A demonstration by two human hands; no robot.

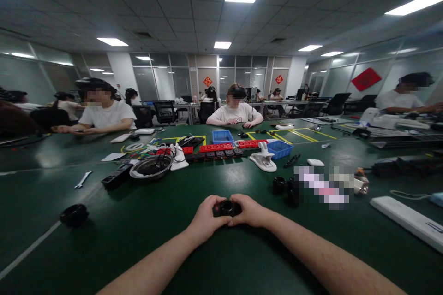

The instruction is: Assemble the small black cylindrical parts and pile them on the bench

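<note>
Both of my hands meet at the middle of the green table, wrapped around a small black camera-like part with a round opening. My left hand grips its left side and my right hand grips its right side. The part rests on or just above the table top. Two similar black round parts stand a little beyond my right hand.
A black round cap lies at the left, a wrench beyond it. A metal bowl, red and black power strips, blue bins and a white power strip lie around. Other people sit across the table.
</note>
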